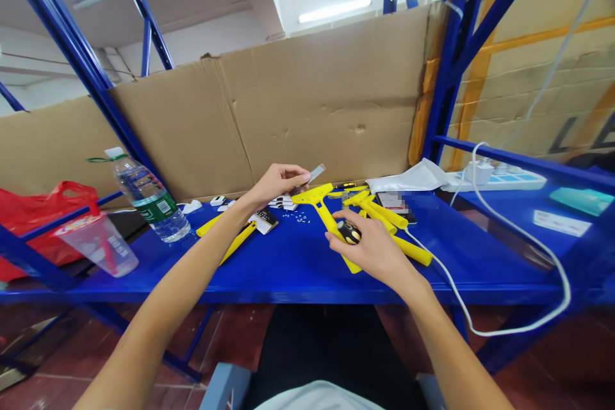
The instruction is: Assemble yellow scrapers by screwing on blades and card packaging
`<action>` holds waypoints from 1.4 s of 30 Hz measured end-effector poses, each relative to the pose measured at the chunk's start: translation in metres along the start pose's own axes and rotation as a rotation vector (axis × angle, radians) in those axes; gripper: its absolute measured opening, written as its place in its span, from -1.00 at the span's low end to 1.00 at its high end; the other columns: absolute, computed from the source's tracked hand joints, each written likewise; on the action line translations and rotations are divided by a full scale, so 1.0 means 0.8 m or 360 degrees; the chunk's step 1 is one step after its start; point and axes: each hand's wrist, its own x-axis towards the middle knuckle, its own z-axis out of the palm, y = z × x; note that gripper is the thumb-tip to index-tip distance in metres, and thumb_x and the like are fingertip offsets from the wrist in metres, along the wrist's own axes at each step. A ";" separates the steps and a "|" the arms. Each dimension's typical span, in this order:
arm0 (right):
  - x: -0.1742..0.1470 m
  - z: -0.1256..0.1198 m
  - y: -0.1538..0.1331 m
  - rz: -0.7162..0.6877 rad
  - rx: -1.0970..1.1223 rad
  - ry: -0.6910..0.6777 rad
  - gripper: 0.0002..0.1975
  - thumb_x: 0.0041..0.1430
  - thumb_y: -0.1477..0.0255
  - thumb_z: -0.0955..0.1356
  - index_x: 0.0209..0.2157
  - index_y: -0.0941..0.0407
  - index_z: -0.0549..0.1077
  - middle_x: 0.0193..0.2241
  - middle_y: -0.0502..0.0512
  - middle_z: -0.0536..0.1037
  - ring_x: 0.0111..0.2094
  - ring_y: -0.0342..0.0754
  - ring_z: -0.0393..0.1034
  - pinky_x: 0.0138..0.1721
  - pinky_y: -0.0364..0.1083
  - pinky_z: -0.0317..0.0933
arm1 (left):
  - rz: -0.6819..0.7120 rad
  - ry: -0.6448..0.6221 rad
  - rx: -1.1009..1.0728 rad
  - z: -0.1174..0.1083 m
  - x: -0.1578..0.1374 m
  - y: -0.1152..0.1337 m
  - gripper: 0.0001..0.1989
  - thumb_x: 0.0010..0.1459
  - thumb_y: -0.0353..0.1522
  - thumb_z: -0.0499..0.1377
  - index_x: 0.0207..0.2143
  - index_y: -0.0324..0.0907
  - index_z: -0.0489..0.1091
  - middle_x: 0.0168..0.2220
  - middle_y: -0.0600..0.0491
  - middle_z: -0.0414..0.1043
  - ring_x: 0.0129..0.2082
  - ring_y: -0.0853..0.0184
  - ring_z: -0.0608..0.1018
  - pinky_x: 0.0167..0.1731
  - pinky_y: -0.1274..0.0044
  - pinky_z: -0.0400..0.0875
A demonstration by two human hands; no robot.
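My left hand [282, 180] is closed, pinching a thin, flat, shiny strip [317, 172] that sticks out to the right of the fingertips. Just below it is the T-shaped head of a yellow scraper [323, 208], whose handle slants down past my right fingers. My right hand [372, 242] is curled around a stubby screwdriver [349, 232] with a black-and-yellow handle; its shaft is hidden. Whether the right fingers also grip the scraper, I cannot tell. Small screws [300, 218] lie scattered on the blue tabletop left of the scraper.
More yellow scrapers [384, 211] are piled on the right. Yellow-handled tools [240, 242] lie at left, near a water bottle [156, 202] and a plastic cup [98, 243]. A white cable [451, 282] hangs over the front edge. Cardboard [327, 102] walls the back.
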 end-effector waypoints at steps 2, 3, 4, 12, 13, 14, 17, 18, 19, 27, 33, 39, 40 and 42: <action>0.000 0.000 -0.001 0.0005 0.0013 -0.0028 -0.75 0.28 0.27 0.46 -0.05 0.05 0.63 -0.30 0.07 0.74 -0.33 0.13 0.63 -0.26 -0.03 0.32 | -0.0010 -0.0036 0.0055 0.001 -0.003 0.001 -0.61 0.18 -0.04 0.45 -0.19 -0.18 0.70 -0.37 -0.02 0.62 -0.46 0.41 0.45 -0.49 0.55 0.18; 0.000 0.001 -0.001 0.0012 0.0015 -0.0042 -0.75 0.28 0.27 0.46 -0.05 0.05 0.63 -0.31 0.07 0.74 -0.34 0.12 0.63 -0.26 -0.04 0.31 | -0.0008 -0.0045 0.0090 0.002 -0.005 0.001 -0.61 0.19 -0.04 0.45 -0.19 -0.18 0.71 -0.37 -0.01 0.62 -0.46 0.41 0.45 -0.50 0.55 0.18; 0.000 0.001 -0.001 0.0018 0.0013 -0.0055 -0.75 0.28 0.28 0.46 -0.05 0.05 0.63 -0.32 0.06 0.74 -0.34 0.12 0.63 -0.27 -0.04 0.30 | 0.0001 -0.0042 0.0126 0.003 -0.007 0.000 -0.61 0.19 -0.04 0.44 -0.19 -0.18 0.71 -0.37 -0.01 0.62 -0.46 0.41 0.45 -0.49 0.55 0.19; -0.001 0.002 -0.005 0.0027 -0.0008 -0.0032 -0.77 0.27 0.29 0.46 -0.10 0.08 0.64 -0.39 0.04 0.70 -0.38 0.10 0.60 -0.28 -0.04 0.24 | -0.0030 -0.0068 0.0062 0.024 -0.016 -0.002 -0.62 0.20 -0.05 0.44 -0.20 -0.19 0.67 -0.37 -0.02 0.64 -0.43 0.34 0.60 -0.47 0.54 0.38; -0.001 0.001 -0.006 0.0023 -0.0003 -0.0035 -0.79 0.27 0.29 0.46 -0.12 0.08 0.63 -0.41 0.02 0.68 -0.40 0.09 0.58 -0.29 -0.05 0.23 | -0.0032 -0.0058 0.0056 0.026 -0.017 -0.001 -0.62 0.21 -0.06 0.44 -0.18 -0.20 0.67 -0.37 -0.02 0.64 -0.44 0.33 0.60 -0.48 0.54 0.40; -0.001 0.000 -0.006 0.0020 0.0008 -0.0041 -0.80 0.27 0.30 0.45 -0.13 0.08 0.63 -0.43 0.01 0.67 -0.41 0.07 0.57 -0.30 -0.05 0.23 | -0.0022 -0.0028 0.0056 0.028 -0.018 0.000 -0.62 0.21 -0.06 0.44 -0.18 -0.20 0.67 -0.38 -0.03 0.64 -0.45 0.33 0.60 -0.49 0.55 0.41; -0.002 -0.002 -0.006 0.0020 0.0051 -0.0057 -0.81 0.26 0.31 0.45 -0.13 0.07 0.63 -0.41 0.01 0.68 -0.41 0.05 0.56 -0.31 -0.06 0.25 | 0.0042 0.0100 0.0065 0.032 -0.018 0.005 -0.63 0.18 -0.07 0.46 -0.20 -0.19 0.67 -0.36 -0.01 0.65 -0.46 0.36 0.57 -0.51 0.56 0.40; -0.002 -0.003 -0.006 0.0023 0.0055 -0.0056 -0.81 0.26 0.31 0.45 -0.13 0.07 0.63 -0.39 0.02 0.69 -0.40 0.06 0.57 -0.31 -0.06 0.25 | 0.0055 0.0121 0.0056 0.032 -0.017 0.007 -0.63 0.18 -0.07 0.47 -0.20 -0.19 0.67 -0.35 -0.01 0.65 -0.46 0.37 0.56 -0.51 0.57 0.39; -0.002 -0.004 -0.005 0.0027 0.0052 -0.0052 -0.82 0.27 0.32 0.45 -0.13 0.06 0.63 -0.37 0.02 0.70 -0.38 0.06 0.58 -0.32 -0.06 0.25 | 0.0054 0.0125 0.0042 0.032 -0.017 0.007 -0.63 0.17 -0.07 0.47 -0.21 -0.19 0.67 -0.35 -0.01 0.66 -0.45 0.37 0.55 -0.51 0.57 0.38; -0.002 -0.009 0.002 0.0018 -0.0032 -0.0039 -0.81 0.22 0.31 0.47 -0.14 0.05 0.63 -0.33 0.04 0.71 -0.36 0.08 0.57 -0.30 -0.06 0.24 | -0.0075 0.0077 -0.0036 0.028 -0.010 0.009 -0.60 0.17 -0.03 0.44 -0.23 -0.20 0.67 -0.21 -0.11 0.72 -0.47 0.42 0.44 -0.51 0.54 0.11; -0.004 -0.011 0.001 0.0064 -0.0147 -0.0077 -0.77 0.23 0.27 0.49 -0.11 0.03 0.63 -0.32 0.05 0.71 -0.30 0.15 0.57 -0.25 -0.04 0.23 | -0.0103 -0.0045 0.0021 0.027 -0.012 0.018 -0.60 0.13 -0.04 0.46 -0.27 -0.20 0.69 -0.41 0.02 0.56 -0.49 0.42 0.38 -0.49 0.54 0.16; -0.005 -0.012 0.001 0.0085 -0.0188 -0.0116 -0.75 0.23 0.25 0.48 -0.09 0.03 0.62 -0.33 0.05 0.69 -0.24 0.19 0.56 -0.22 -0.02 0.21 | -0.0107 -0.0104 0.0049 0.027 -0.012 0.024 -0.63 0.16 -0.05 0.45 -0.28 -0.19 0.68 -0.45 0.03 0.53 -0.51 0.42 0.38 -0.50 0.54 0.14; -0.005 -0.012 0.002 0.0088 -0.0176 -0.0115 -0.76 0.23 0.24 0.48 -0.11 0.03 0.61 -0.34 0.04 0.68 -0.26 0.17 0.55 -0.23 -0.02 0.20 | -0.0101 -0.0106 0.0050 0.028 -0.013 0.023 -0.64 0.16 -0.06 0.45 -0.28 -0.19 0.68 -0.46 0.04 0.52 -0.52 0.43 0.37 -0.51 0.54 0.12; -0.004 -0.011 0.003 0.0102 -0.0152 -0.0114 -0.77 0.23 0.22 0.48 -0.15 0.04 0.59 -0.35 0.04 0.66 -0.30 0.15 0.54 -0.25 -0.03 0.19 | -0.0093 -0.0086 0.0025 0.033 -0.013 0.021 -0.65 0.15 -0.08 0.47 -0.27 -0.20 0.68 -0.48 0.06 0.53 -0.53 0.44 0.37 -0.51 0.55 0.12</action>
